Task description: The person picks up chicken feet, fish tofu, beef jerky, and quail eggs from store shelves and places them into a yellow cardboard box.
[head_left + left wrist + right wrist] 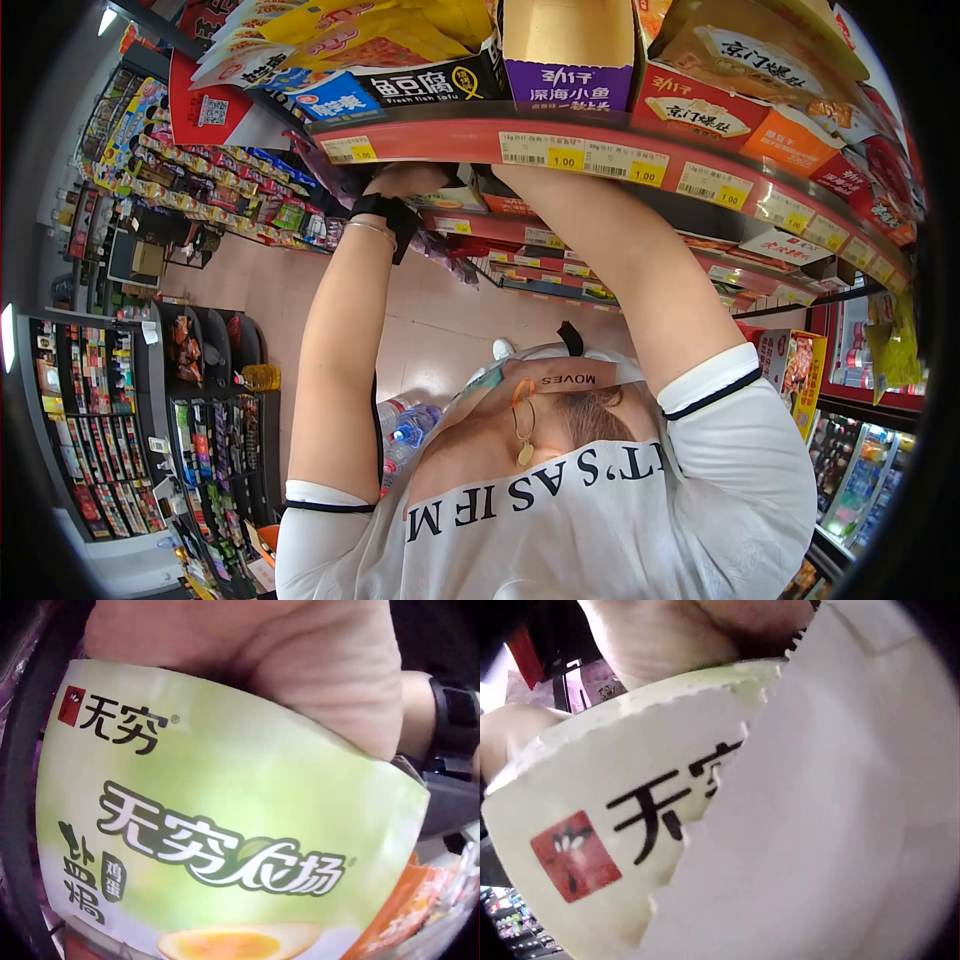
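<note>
Both arms reach in under a red shelf edge (pixel 480 145). My left hand (pixel 415 180) shows partly beneath it, with a black strap at the wrist, while the shelf hides my right hand in the head view. In the left wrist view, the left hand (pixel 300 667) lies over the top rim of a green-and-white egg carton (pixel 225 787) with a halved egg printed low on it. The right hand (pixel 667 637) is at the rim of a matching carton panel (pixel 577 780) with a jagged torn edge. The fingers of both hands are hidden behind the cardboard.
Snack boxes (pixel 570 80) and yellow packets (pixel 390 35) crowd the shelf above the arms. Price labels (pixel 540 152) line its edge. Lower shelves (pixel 540 265) sit below the forearms. Racks of snacks (pixel 100 420) stand at the left, and a box (pixel 800 370) stands at the right.
</note>
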The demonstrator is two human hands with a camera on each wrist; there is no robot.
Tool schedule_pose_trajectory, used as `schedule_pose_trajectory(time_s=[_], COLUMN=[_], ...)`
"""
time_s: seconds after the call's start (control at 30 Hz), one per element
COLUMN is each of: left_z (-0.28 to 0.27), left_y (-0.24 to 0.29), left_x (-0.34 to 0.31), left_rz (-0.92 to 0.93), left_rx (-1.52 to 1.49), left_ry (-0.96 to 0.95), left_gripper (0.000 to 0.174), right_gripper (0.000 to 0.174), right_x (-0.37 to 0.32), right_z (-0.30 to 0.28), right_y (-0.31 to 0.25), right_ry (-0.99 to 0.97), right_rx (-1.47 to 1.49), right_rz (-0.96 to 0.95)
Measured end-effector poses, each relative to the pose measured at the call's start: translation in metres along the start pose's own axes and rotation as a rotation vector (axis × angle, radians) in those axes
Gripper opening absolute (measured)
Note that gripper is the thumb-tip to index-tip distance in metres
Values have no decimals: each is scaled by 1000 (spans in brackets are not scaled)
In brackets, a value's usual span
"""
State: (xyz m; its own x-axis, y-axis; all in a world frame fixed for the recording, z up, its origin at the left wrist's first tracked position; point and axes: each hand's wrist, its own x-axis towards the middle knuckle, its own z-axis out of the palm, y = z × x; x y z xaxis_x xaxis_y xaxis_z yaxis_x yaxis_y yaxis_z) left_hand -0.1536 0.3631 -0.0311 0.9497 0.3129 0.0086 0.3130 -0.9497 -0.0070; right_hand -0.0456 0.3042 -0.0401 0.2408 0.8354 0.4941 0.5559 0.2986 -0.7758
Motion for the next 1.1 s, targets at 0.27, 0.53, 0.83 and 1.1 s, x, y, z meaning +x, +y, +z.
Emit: schedule_pose_trajectory(time_s=[0.27,0.53,0.83,1.1], left_z=[5,10,18,19], left_y=[-10,-4,-3,-7], left_x=[6,7,10,14], left_rz=[-7,83,-28,-145], left_rx=[13,43,245,352], left_ry=[-41,179,182,43], left_gripper=[30,34,40,51], right_gripper=[23,24,25,31], right_x=[-26,-60,-85,-117], right_z=[-17,-51,-75,-103], right_y=[-9,-8,-36,-50], right_ry=[-1,8,65,143], right_rx=[29,60,202,209], right_rz=[24,50,134,193])
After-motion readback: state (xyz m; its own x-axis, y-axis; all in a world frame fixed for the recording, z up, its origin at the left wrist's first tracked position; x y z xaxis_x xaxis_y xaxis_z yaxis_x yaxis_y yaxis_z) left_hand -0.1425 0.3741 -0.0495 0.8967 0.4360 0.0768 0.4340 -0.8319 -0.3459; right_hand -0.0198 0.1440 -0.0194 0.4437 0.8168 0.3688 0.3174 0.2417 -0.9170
